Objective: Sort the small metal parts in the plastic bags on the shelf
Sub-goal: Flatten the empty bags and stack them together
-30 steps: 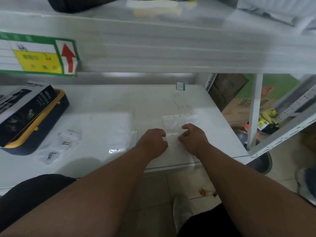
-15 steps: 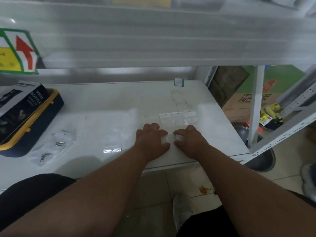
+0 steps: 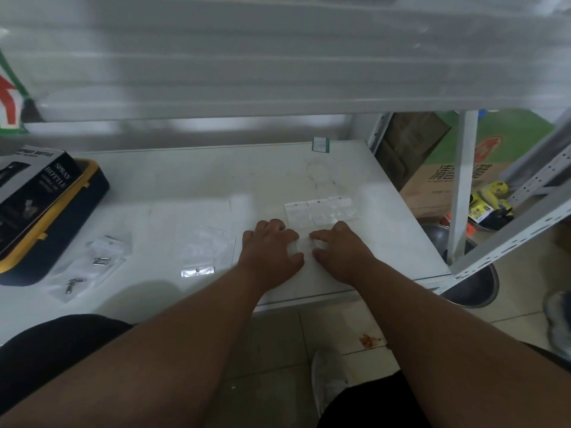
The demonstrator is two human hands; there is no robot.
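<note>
While both hands sit low in the middle of the frame, the step in hand looks to be the handling of one small clear bag (image 3: 304, 247) that lies flat on the white shelf (image 3: 191, 180) between them. The left hand (image 3: 272, 253) rests palm down with curled fingers at the bag's left edge, and the right hand (image 3: 341, 250) mirrors it at the right edge; each seems to pinch or pin the plastic between thumb and forefinger, though the film is so pale against the shelf that the exact grip cannot be made out with certainty. Just above the hands, a row of small clear bags (image 3: 319, 210) lies side by side, which suggests bags already laid in order. To the left of centre lies a loose pile of empty-looking bags (image 3: 205, 251), and further left, near the lower left of the frame, are bags with small metal parts (image 3: 100, 261) inside them, beside a dark box with a yellow rim (image 3: 43, 208). By my judgement the sorting is only partly done, since those filled bags lie well apart from the row. The next move calls for a light, even touch to slide or lift this thin bag without creasing it, and then to set it square beside the row.
</note>
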